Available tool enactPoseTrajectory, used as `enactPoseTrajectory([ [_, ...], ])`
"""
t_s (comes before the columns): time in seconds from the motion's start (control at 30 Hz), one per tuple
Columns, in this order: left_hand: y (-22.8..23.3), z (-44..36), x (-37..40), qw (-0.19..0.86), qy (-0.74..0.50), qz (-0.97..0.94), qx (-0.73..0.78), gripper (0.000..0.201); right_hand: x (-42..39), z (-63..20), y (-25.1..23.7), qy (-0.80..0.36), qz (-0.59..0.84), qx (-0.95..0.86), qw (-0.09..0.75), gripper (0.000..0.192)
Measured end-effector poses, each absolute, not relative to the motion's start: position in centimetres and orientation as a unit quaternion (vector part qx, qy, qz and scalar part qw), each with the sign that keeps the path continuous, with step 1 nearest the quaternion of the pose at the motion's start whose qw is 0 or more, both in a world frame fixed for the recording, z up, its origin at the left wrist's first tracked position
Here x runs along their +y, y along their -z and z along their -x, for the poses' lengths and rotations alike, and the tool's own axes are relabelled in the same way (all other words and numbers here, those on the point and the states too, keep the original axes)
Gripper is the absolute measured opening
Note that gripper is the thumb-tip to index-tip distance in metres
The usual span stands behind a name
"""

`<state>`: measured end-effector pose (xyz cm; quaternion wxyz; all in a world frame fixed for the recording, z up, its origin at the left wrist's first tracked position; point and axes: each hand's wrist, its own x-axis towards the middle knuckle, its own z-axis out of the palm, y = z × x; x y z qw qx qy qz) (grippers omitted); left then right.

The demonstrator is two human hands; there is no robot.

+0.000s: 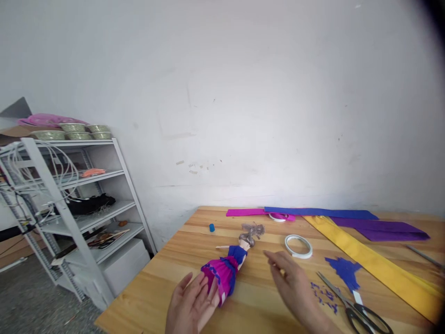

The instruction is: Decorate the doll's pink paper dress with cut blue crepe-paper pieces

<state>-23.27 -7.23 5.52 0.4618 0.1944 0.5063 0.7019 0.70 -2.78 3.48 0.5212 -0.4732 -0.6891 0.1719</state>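
Observation:
A doll (238,254) in a blue top and a magenta skirt with blue trim lies on the wooden table, its grey-brown hair pointing away from me. My left hand (187,301) is at the skirt's hem and bare legs, fingers curved against them; part of its grip is hidden. To the doll's right, my right hand (292,285) hovers over the table with fingers loosely bent and nothing visible in them. A roll of white tape (299,254) lies just beyond it. Dark-handled scissors (351,304) rest to its right, beside blue scraps (325,297) and a cut blue piece (344,272).
A yellow strip (368,260) runs along the right side. Blue (323,213), magenta (245,212) and purple strips (385,229) lie at the back near the wall. A small blue cap-like piece (212,228) sits left of the doll. Metal shelving (118,162) stands at left.

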Motion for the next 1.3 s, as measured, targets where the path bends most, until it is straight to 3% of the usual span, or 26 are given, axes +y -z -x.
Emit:
enactPoseTrajectory([
  [0.13, -5.0, 20.7, -8.0, 0.390, -0.731, -0.243, 0.504, 0.037, -2.3, -9.8, -3.5, -0.152, 0.598, -0.603, 0.506, 0.036],
  [0.27, -4.8, 13.8, -7.0, 0.433, -0.661, -0.352, 0.501, 0.044, -2.2, -17.4, -3.7, -0.130, 0.669, -0.540, 0.493, 0.042],
  [0.4, -4.7, 5.7, -4.1, 0.449, -0.532, -0.523, 0.491, 0.024, -2.4, -21.3, -2.8, -0.139, 0.697, -0.511, 0.484, 0.040],
  [0.53, -3.2, -0.7, -0.8, 0.355, -0.452, -0.649, 0.498, 0.011, -2.4, -22.0, -1.9, -0.126, 0.713, -0.559, 0.405, 0.025],
  [0.7, 0.3, -3.6, 0.6, 0.286, -0.399, -0.716, 0.497, 0.012, -2.2, -21.4, -1.2, -0.043, 0.739, -0.615, 0.272, 0.015],
  [0.93, 1.5, -1.9, 1.0, 0.280, -0.404, -0.707, 0.508, 0.012, -1.2, -19.8, -0.2, 0.036, 0.691, -0.687, 0.221, 0.012],
  [1.2, 1.1, -2.0, 0.9, 0.292, -0.391, -0.720, 0.493, 0.013, -0.2, -18.9, 0.7, 0.050, 0.706, -0.669, 0.228, 0.020],
  [1.3, 0.9, -2.3, 0.5, 0.362, -0.409, -0.688, 0.477, 0.012, 0.0, -19.3, 0.6, -0.020, 0.711, -0.632, 0.309, 0.021],
])
